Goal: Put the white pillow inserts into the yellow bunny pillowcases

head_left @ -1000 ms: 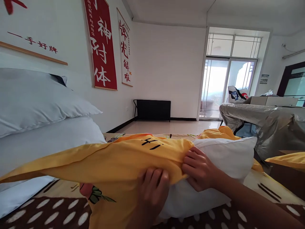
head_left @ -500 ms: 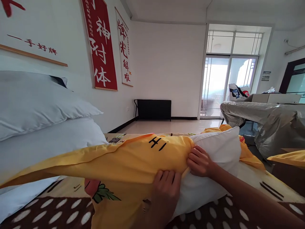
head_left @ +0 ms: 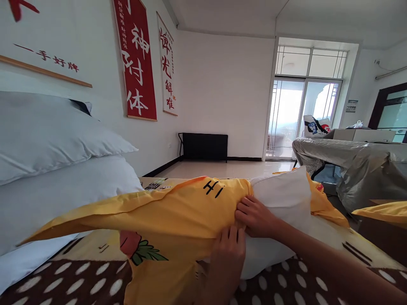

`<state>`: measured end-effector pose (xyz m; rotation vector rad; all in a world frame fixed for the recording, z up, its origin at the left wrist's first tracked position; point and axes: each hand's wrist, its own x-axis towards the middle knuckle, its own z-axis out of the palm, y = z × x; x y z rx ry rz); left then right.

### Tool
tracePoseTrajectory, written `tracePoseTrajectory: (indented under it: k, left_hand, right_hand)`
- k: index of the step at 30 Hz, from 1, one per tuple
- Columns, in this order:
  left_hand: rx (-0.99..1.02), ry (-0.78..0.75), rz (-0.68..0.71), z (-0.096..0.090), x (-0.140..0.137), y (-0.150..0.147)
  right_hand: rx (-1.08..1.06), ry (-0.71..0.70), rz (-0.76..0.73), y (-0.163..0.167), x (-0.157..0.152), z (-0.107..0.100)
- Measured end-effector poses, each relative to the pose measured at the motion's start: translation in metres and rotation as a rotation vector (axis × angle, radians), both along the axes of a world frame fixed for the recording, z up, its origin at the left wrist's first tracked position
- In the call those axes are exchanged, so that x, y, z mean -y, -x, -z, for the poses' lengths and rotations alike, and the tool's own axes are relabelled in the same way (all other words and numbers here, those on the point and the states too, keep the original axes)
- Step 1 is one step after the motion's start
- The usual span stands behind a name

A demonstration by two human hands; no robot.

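Note:
A yellow pillowcase [head_left: 178, 212] with black lettering and a printed carrot lies stretched across the bed, its far end trailing left. A white pillow [head_left: 280, 195] sits partly inside it, with its right part bare. My right hand [head_left: 256, 216] is closed on the pillowcase's edge where the cloth meets the pillow. Just below and left of it, my left hand [head_left: 227, 258] has its fingers curled over the same edge. The left fingertips are partly hidden in the cloth.
White pillows [head_left: 63, 161] are stacked on the left. More yellow cloth [head_left: 327, 205] lies behind the pillow, and another yellow piece [head_left: 381, 212] rests on a brown box at the right. A plastic-covered table [head_left: 349, 152] stands beyond. The bed cover [head_left: 82, 275] is brown with white dots.
My right hand has moved left with the pillowcase edge and the pillow, closer to my left hand. My left hand has shifted slightly right. The pillowcase's left tip has drawn inward.

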<state>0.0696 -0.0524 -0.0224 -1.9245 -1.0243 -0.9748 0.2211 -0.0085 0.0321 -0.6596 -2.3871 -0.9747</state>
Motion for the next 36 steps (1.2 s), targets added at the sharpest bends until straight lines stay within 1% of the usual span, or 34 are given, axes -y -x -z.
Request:
tracePoseTrajectory:
  k: [2, 5, 6, 7, 9, 10, 12, 14, 16, 18, 21, 23, 24, 26, 29, 30, 31, 32, 34, 35, 36]
  left_hand:
    - [0.021, -0.007, -0.010, 0.001, -0.004, 0.000]
    - [0.009, -0.001, -0.029, -0.002, -0.011, 0.005]
    - [0.001, 0.011, -0.035, -0.003, -0.011, 0.006]
    - [-0.007, 0.023, -0.039, -0.004, -0.011, 0.007]
    - [-0.027, 0.034, -0.021, -0.004, -0.009, 0.007]
    - [-0.040, 0.032, 0.001, -0.003, -0.008, 0.006]
    - [-0.068, 0.031, 0.068, -0.001, -0.007, 0.005]
    - [-0.080, 0.078, 0.127, -0.001, -0.007, 0.004]
    - [-0.080, 0.181, 0.158, -0.005, -0.009, 0.007]
    - [-0.080, 0.314, 0.183, -0.012, -0.009, 0.014]
    - [-0.067, 0.490, 0.246, -0.028, -0.005, 0.029]
    - [-0.057, 0.561, 0.285, -0.037, 0.001, 0.039]
    - [-0.052, 0.570, 0.303, -0.040, 0.005, 0.043]
    - [-0.022, 0.517, 0.342, -0.045, 0.012, 0.049]
    - [0.122, 0.371, 0.394, -0.051, 0.020, 0.055]
    - [0.183, 0.367, 0.386, -0.051, 0.021, 0.058]
    - [0.232, 0.410, 0.353, -0.051, 0.020, 0.060]
    - [0.258, 0.497, 0.304, -0.050, 0.018, 0.064]
    - [0.251, 0.744, 0.224, -0.044, 0.007, 0.071]
    - [0.251, 0.865, 0.207, -0.039, -0.001, 0.075]
    - [0.264, 0.955, 0.208, -0.034, -0.010, 0.078]
  right_hand:
    - [-0.001, 0.164, 0.006, 0.001, 0.006, -0.015]
    - [-0.009, 0.529, -0.058, -0.006, 0.017, -0.051]
    - [-0.052, 0.597, -0.060, -0.010, 0.019, -0.063]
    - [-0.118, 0.606, -0.033, -0.015, 0.019, -0.075]
    - [-0.251, 0.504, 0.087, -0.022, 0.012, -0.089]
    - [-0.270, 0.459, 0.153, -0.023, 0.006, -0.091]
    - [-0.198, 0.461, 0.250, -0.020, -0.008, -0.084]
    - [-0.118, 0.485, 0.333, -0.011, -0.020, -0.070]
    - [-0.108, 0.431, 0.426, 0.001, -0.028, -0.056]
    - [-0.124, 0.370, 0.505, 0.012, -0.031, -0.048]
    - [-0.128, 0.317, 0.583, 0.021, -0.026, -0.047]
    - [-0.112, 0.287, 0.617, 0.023, -0.019, -0.051]
    - [-0.099, 0.270, 0.629, 0.023, -0.016, -0.055]
    - [-0.082, 0.221, 0.654, 0.022, -0.009, -0.065]
    - [-0.105, 0.120, 0.695, 0.021, -0.001, -0.090]
    - [-0.122, 0.085, 0.708, 0.020, 0.001, -0.100]
    - [-0.139, 0.052, 0.718, 0.020, 0.003, -0.110]
    - [-0.156, 0.021, 0.728, 0.020, 0.005, -0.121]
    - [-0.193, -0.040, 0.749, 0.020, 0.010, -0.141]
    - [-0.213, -0.066, 0.759, 0.020, 0.012, -0.151]
    - [-0.237, -0.088, 0.770, 0.020, 0.014, -0.160]
